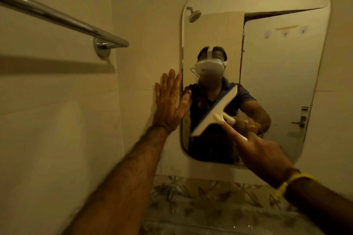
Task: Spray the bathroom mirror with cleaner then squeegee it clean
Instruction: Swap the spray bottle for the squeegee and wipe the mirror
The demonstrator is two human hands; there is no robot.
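Observation:
A rounded rectangular mirror [277, 74] hangs on the cream wall ahead. My right hand [261, 156] grips the handle of a white squeegee [214, 112], whose blade lies slanted against the lower left part of the glass. My left hand [170, 101] is flat on the wall beside the mirror's left edge, fingers spread, thumb overlapping the frame. The glass reflects a person with a headset, a shower head and a door. No spray bottle is in view.
A chrome towel bar [63, 17] juts from the left wall at head height, ending in a round mount [102, 48]. Below the mirror runs a band of leaf-patterned tiles [210, 202]. A yellow band circles my right wrist [294, 183].

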